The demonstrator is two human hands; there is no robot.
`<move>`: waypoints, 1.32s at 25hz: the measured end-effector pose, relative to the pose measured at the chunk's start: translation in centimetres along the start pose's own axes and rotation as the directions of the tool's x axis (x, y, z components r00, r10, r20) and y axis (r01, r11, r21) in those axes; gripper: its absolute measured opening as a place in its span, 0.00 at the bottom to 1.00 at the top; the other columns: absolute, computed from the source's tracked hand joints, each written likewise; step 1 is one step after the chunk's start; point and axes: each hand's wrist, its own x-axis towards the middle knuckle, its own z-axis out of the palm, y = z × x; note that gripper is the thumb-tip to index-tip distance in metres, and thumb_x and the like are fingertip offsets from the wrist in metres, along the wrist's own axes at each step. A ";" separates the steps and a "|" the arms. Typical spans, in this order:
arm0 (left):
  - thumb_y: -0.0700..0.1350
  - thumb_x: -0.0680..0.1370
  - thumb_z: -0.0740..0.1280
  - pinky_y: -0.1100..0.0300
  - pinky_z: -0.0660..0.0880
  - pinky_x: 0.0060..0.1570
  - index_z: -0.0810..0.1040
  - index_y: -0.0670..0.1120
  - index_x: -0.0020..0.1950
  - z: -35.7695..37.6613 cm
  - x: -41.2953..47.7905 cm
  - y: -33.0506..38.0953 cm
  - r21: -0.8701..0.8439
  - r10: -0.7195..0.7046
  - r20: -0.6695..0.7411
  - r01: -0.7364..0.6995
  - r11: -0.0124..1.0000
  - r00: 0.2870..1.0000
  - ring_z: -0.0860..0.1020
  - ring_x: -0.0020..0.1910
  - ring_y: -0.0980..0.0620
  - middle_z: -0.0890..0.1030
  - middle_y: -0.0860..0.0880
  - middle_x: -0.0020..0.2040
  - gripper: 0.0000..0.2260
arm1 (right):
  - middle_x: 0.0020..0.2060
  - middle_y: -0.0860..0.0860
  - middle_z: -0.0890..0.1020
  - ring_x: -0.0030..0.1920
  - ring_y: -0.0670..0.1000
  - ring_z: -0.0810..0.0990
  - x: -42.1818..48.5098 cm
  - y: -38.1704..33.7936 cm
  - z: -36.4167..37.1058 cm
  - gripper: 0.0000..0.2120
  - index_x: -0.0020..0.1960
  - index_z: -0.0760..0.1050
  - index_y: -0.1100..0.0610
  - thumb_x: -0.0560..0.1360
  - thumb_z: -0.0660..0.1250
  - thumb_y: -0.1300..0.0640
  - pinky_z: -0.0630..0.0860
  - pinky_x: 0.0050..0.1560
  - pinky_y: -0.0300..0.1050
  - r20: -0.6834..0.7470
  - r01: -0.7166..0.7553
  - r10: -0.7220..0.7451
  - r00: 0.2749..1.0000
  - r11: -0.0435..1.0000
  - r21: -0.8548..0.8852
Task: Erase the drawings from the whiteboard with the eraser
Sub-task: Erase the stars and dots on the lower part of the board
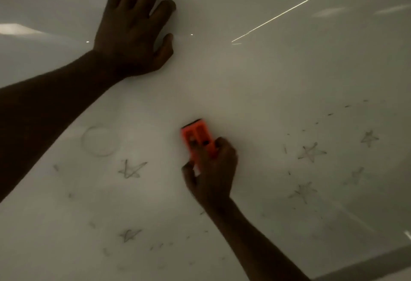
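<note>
The right hand (211,169) grips a bright orange plastic block eraser (198,140) pressed against the middle of the glossy white whiteboard (266,80). The left hand (135,33) lies flat toward the board's upper left, fingers spread, holding nothing. Faint pencil-grey star drawings (311,152) remain on both sides.

The whiteboard (255,76) is a glossy off-white that looks greyish in the dim light, crossed by pale white streaks of reflected light near its upper right. The eraser (198,141) is bright orange with a thin black strip along its far end. The drawings are faint grey lines: five-pointed stars (131,169) scattered left and right, a thin circle outline (99,140), and short grey dashes (330,114) in a loose arc.
</note>
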 end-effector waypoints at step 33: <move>0.50 0.81 0.58 0.43 0.69 0.60 0.73 0.37 0.68 -4.9 -16.2 -10.8 -0.210 0.414 0.018 -0.401 0.892 0.910 0.73 0.65 0.34 0.74 0.34 0.68 0.22 | 0.52 0.65 0.76 0.51 0.64 0.76 -2.9 -16.0 4.2 0.23 0.59 0.78 0.65 0.70 0.71 0.51 0.78 0.49 0.57 0.000 -0.182 0.183 0.983 0.976 -0.116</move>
